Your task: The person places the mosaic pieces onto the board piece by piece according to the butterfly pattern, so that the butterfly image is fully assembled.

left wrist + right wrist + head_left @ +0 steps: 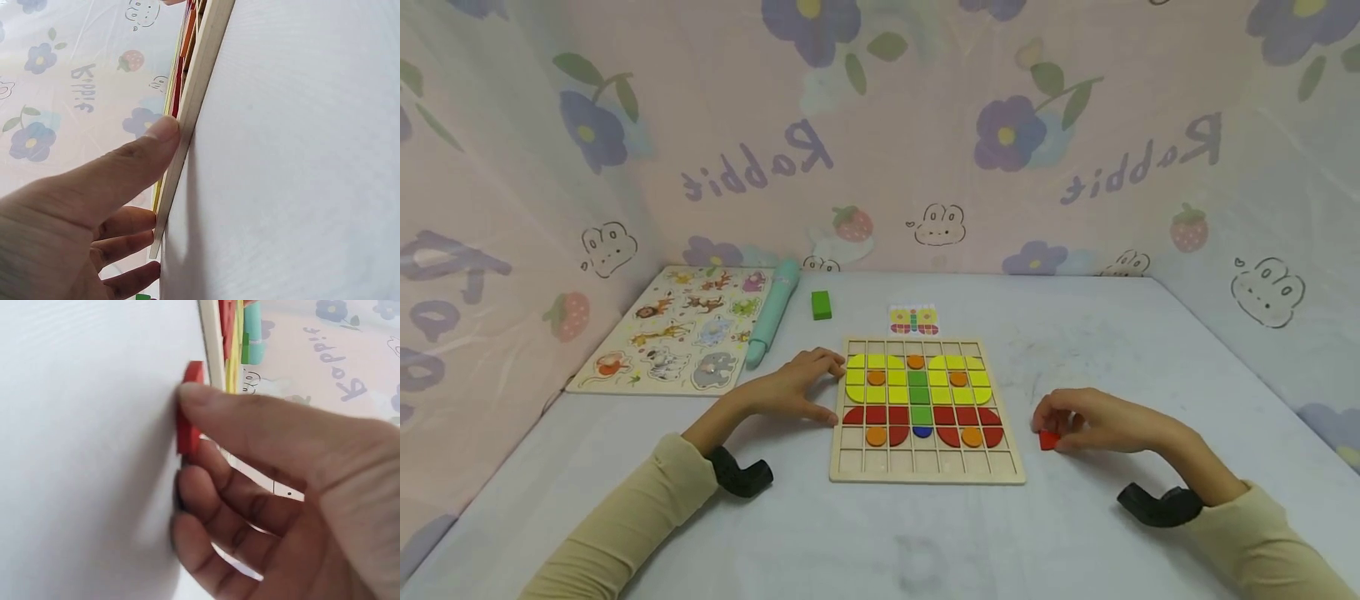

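A wooden grid board (927, 462) lies mid-table, bearing a butterfly of yellow and dark red wing pieces, a green body, orange discs and a blue half-round piece below. Bare wood shows along its top and bottom rows. At the board's left edge rests my left hand (790, 387), thumb and fingers spread along the rim; the left wrist view shows the thumb tip against the side. To the right of the board, my right hand (1093, 419) pinches a small red tile (187, 434) between thumb and fingers, low at the tabletop. Its other fingers curl beneath.
Behind the board lies a small butterfly picture card (913, 320). A green block (822, 305) sits farther left, beside a mint-green pen-like stick (772, 312). An animal puzzle board (681, 325) occupies the back left. Printed cloth (887, 125) hangs around the table.
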Demonstrator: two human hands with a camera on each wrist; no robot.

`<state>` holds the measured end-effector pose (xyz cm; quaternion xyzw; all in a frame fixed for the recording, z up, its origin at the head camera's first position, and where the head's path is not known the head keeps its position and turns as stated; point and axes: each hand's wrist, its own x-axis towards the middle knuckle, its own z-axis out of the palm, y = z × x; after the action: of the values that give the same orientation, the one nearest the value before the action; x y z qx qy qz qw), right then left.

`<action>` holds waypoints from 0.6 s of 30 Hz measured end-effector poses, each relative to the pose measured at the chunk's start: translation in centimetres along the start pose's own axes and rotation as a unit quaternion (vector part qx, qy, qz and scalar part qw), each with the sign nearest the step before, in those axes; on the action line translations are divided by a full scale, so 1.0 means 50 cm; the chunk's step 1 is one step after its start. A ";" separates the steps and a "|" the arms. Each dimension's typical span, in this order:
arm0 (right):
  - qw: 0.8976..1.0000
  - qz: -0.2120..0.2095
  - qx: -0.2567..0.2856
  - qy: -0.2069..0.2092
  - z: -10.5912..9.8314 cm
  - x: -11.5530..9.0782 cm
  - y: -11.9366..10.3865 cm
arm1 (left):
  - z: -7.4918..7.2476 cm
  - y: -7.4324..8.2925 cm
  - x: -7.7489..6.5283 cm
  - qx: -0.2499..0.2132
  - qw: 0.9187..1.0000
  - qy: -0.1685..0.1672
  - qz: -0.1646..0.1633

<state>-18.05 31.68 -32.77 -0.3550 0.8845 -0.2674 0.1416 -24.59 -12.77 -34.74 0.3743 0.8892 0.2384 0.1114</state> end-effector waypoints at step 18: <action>0.997 -0.041 -0.033 0.052 0.018 0.023 0.003 | -0.001 0.001 -0.002 -0.006 1.000 -0.002 -0.005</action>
<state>-18.56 30.61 -33.65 -0.3814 0.8835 -0.2620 0.0730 -24.51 -12.80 -34.66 0.3694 0.8894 0.2428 0.1163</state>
